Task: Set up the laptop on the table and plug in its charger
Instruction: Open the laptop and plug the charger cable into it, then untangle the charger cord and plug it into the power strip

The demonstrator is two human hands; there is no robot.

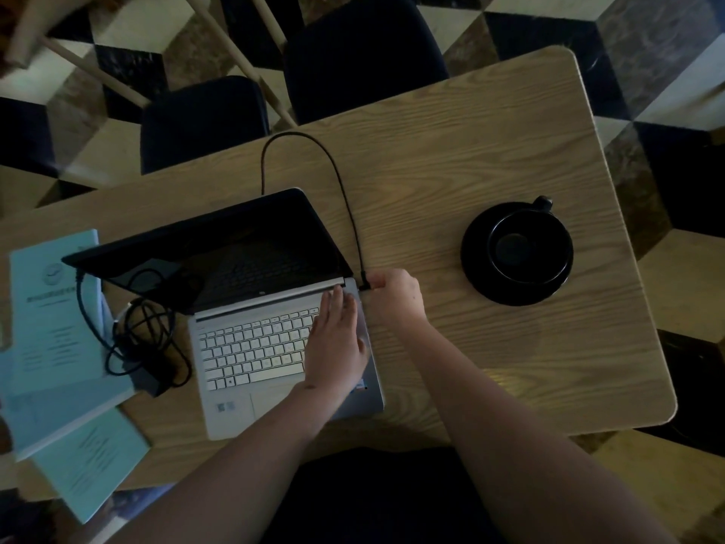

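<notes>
A silver laptop (251, 347) stands open on the wooden table (490, 159), its dark screen tilted back. My left hand (335, 347) lies flat on the right side of the keyboard, fingers spread. My right hand (396, 294) pinches the black charger plug (363, 282) at the laptop's right rear edge; whether the plug is fully in the port is hidden. The black cable (333, 166) loops from the plug around behind the screen. The charger brick (157, 371) with coiled cord lies left of the laptop.
A black cup on a black saucer (516, 251) stands right of the laptop. Light blue booklets (55, 316) lie stacked at the table's left edge. Two dark chairs (361, 53) stand at the far side. The floor has a checkered pattern.
</notes>
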